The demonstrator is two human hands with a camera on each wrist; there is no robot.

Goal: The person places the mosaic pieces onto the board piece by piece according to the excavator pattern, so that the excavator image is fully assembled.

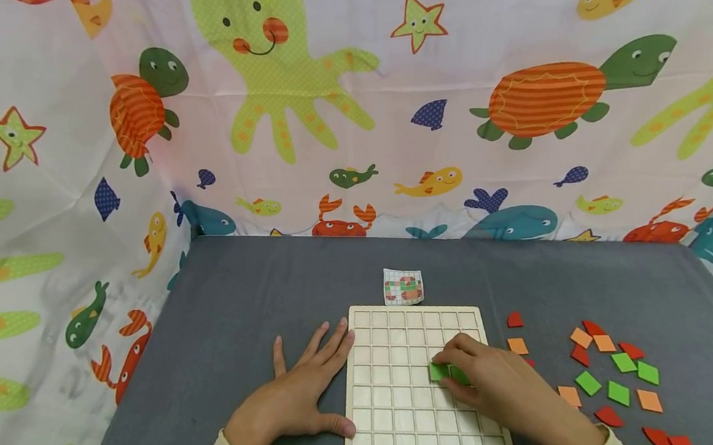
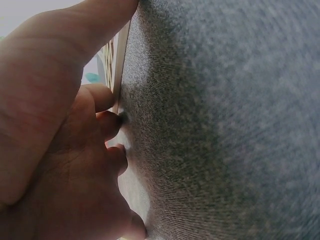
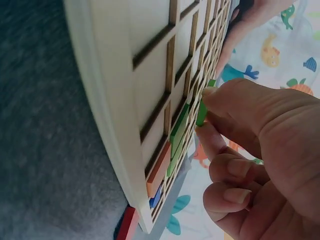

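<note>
A pale wooden grid board (image 1: 390, 398) lies on the grey table. My right hand (image 1: 489, 376) is over the board's right half, where its thumb and forefinger pinch a green square tile (image 3: 202, 111) at the grid. Beside that tile another green tile (image 1: 458, 375) sits in the grid, partly covered by the hand. The right wrist view also shows an orange tile (image 3: 159, 169) and a small blue piece (image 3: 155, 197) on the board, both hidden in the head view. With fingers spread, my left hand (image 1: 297, 398) rests on the table, touching the board's left edge with fingertips and thumb.
Red, orange and green tiles (image 1: 619, 392) lie scattered right of the board. A small printed pattern card (image 1: 403, 285) lies just beyond the board's far edge. A curtain with sea animals (image 1: 333, 137) hangs behind and beside the table (image 1: 258, 285).
</note>
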